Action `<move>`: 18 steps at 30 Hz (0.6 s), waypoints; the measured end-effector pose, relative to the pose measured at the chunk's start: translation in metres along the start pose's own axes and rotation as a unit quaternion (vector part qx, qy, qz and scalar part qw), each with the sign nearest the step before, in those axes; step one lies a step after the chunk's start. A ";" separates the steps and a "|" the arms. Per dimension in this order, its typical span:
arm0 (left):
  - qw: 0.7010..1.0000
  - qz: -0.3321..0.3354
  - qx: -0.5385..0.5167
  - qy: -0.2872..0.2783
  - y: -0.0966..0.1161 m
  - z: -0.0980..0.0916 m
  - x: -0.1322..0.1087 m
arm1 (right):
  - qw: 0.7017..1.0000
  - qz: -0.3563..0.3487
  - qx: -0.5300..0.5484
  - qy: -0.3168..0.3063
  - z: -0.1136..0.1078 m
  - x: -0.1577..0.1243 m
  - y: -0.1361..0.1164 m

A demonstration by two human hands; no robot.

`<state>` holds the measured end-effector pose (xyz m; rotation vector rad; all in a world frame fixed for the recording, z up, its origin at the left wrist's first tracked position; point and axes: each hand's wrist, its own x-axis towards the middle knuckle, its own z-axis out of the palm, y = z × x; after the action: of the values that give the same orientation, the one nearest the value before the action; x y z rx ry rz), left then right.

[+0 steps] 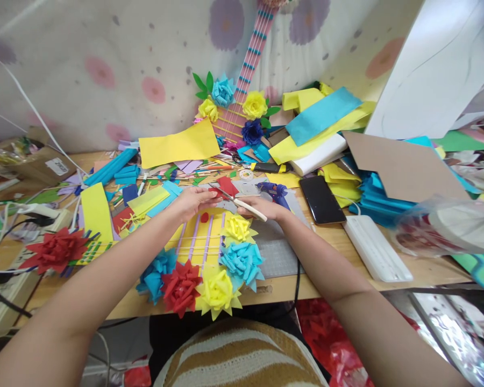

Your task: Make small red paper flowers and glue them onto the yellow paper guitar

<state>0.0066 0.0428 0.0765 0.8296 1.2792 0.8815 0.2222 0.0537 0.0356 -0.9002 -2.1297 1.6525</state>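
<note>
My right hand (265,207) is closed round the cream handles of a pair of scissors (237,201), blades pointing left into a piece of red paper (227,186). My left hand (194,201) pinches that red paper at its left edge. A small red scrap (204,217) lies just below my left hand. Both hands hover over a yellow craft piece (210,242) with purple strips, ringed by blue, red and yellow paper flowers (242,260).
A blue glue gun (275,191), a black phone (321,199) and a white power strip (376,248) lie to the right. Stacks of yellow and blue paper (325,121), cardboard (403,167) and a paper guitar (242,97) crowd the back. A red flower (56,250) sits left.
</note>
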 end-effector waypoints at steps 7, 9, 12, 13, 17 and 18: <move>0.998 -0.010 0.041 -0.037 0.000 -0.014 0.005 | 1.000 0.004 0.010 -0.028 -0.003 -0.001 0.000; 0.997 -0.017 0.056 -0.053 0.002 -0.015 0.004 | 0.999 0.013 0.012 -0.030 -0.004 -0.001 0.000; 0.994 -0.032 0.081 -0.064 0.008 -0.016 0.002 | 0.999 0.017 0.006 -0.030 -0.005 -0.002 0.001; 0.993 -0.036 0.090 -0.067 0.010 -0.016 0.002 | 0.999 0.016 0.002 -0.031 -0.006 -0.001 0.001; 0.989 -0.050 0.111 -0.083 0.013 -0.017 0.003 | 0.999 0.012 -0.009 -0.034 -0.007 0.000 0.005; 0.989 -0.052 0.112 -0.086 0.014 -0.017 0.003 | 0.999 0.012 -0.009 -0.033 -0.007 0.000 0.006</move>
<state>-0.0113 0.0519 0.0855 0.9842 1.2715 0.5780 0.2278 0.0604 0.0323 -0.8931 -2.1891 1.6995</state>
